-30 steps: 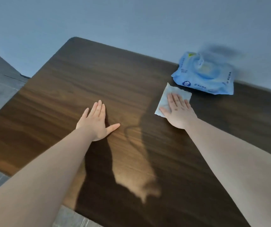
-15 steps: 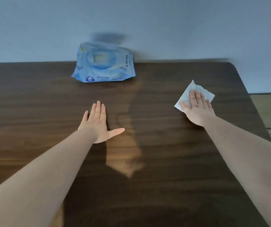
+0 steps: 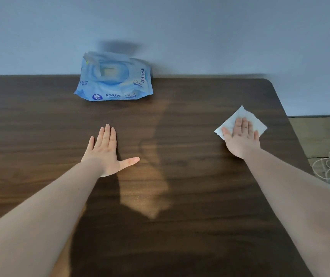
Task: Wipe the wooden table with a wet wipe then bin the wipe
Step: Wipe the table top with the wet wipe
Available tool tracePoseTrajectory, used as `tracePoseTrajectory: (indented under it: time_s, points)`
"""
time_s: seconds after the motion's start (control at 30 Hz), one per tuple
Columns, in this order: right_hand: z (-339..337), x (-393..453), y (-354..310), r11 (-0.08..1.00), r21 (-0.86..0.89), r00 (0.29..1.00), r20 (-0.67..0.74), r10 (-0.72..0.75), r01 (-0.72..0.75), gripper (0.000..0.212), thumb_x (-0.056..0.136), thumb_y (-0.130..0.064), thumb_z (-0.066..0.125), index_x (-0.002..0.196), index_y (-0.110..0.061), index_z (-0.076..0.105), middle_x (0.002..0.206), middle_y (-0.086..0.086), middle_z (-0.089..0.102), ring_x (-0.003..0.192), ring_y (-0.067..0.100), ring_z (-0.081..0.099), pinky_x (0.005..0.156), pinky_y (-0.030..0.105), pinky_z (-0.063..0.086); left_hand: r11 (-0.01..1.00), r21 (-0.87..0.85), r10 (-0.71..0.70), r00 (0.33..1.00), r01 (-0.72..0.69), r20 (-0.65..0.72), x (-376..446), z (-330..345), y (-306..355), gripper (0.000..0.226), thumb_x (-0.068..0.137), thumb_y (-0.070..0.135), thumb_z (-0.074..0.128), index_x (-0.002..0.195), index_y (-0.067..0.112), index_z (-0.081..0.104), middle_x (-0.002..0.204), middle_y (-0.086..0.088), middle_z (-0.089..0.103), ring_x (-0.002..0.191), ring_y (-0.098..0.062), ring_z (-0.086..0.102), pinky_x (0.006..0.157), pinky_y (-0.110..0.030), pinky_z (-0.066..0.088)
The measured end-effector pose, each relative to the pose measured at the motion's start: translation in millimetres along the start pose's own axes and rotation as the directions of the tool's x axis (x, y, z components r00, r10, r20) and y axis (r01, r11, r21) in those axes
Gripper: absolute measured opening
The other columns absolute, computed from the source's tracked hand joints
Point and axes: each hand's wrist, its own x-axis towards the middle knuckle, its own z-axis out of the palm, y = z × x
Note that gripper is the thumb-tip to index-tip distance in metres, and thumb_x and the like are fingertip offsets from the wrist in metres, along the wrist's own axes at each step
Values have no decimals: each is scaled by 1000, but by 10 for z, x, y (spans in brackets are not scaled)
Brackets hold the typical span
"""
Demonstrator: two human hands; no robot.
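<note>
Dark wooden tabletop (image 3: 180,226) meets a pale blue wall, with a blue wet-wipe pack (image 3: 114,80) at its far edge. Since a second ago the right hand (image 3: 240,136) has swept the white wipe (image 3: 241,121) from beside the pack toward the right corner, so wiping seems underway. Its fingers (image 3: 242,124) lie flat, pinning the wipe beneath them; the left hand (image 3: 106,152) rests open and empty.

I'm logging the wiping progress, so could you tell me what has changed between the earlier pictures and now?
The right hand has slid the white wet wipe across the wooden table, from just beside the blue wipes pack out towards the table's right end; the view swung to follow. The left hand stays flat on the wood, the wipe stays pressed under the right palm, and the pack has not moved.
</note>
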Motion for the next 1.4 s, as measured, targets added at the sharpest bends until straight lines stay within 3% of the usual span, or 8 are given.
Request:
tracePoseTrajectory:
  time_s: [0.17, 0.27, 0.5, 0.73, 1.0, 1.4]
  points:
    - [94, -187, -595, 988, -56, 990, 37, -139, 141, 70, 96, -54, 9, 150, -15, -13, 160, 6, -16, 147, 22, -16, 119, 44, -8, 997, -69, 44, 999, -45, -6, -104, -43, -134, 111, 73, 83, 24, 149, 11, -14, 158, -2, -20, 146, -15, -15, 120, -39, -1]
    - [168, -303, -1161, 962, -94, 966, 58, -252, 256, 70, 97, -54, 9, 149, -15, -15, 159, 6, -18, 146, 22, -18, 118, 44, -9, 993, -118, 1, 999, -5, -36, -265, 46, -367, 110, 75, 81, 26, 150, 11, -12, 159, -2, -18, 146, -14, -14, 120, -38, 0]
    - [481, -736, -2793, 791, -182, 812, 131, -569, 584, 72, 96, -56, 8, 149, -15, -16, 159, 6, -19, 146, 23, -18, 118, 45, -10, 946, -171, -293, 951, 274, -100, -788, 353, -1540, 121, 63, 88, 17, 149, 8, -13, 159, -7, -17, 146, -18, -13, 120, -40, 2]
    - [847, -1229, -4144, 593, -227, 631, 164, -758, 772, 72, 96, -57, 11, 150, -15, -11, 160, 5, -14, 147, 22, -14, 118, 46, -9, 783, -276, -577, 817, 558, 15, -1467, 726, -2853, 136, 51, 93, 25, 149, 7, -13, 159, -8, -18, 146, -19, -14, 119, -44, 1]
    - [1214, -1771, -5246, 414, -259, 469, 209, -858, 873, 71, 96, -56, 10, 151, -15, -8, 161, 4, -12, 147, 22, -12, 118, 46, -8, 779, -349, -566, 823, 520, -37, -1570, 995, -3089, 132, 51, 95, 19, 148, 14, -19, 158, 2, -22, 144, -12, -19, 118, -45, -5]
    - [1697, -2583, -6146, 217, -205, 262, 223, -939, 954, 70, 97, -56, 12, 152, -17, -4, 161, 4, -9, 148, 22, -10, 118, 45, -7, 799, -376, -532, 843, 469, -80, -1543, 1038, -3170, 131, 45, 97, 7, 147, 19, -20, 158, 2, -22, 144, -16, -20, 115, -48, -9]
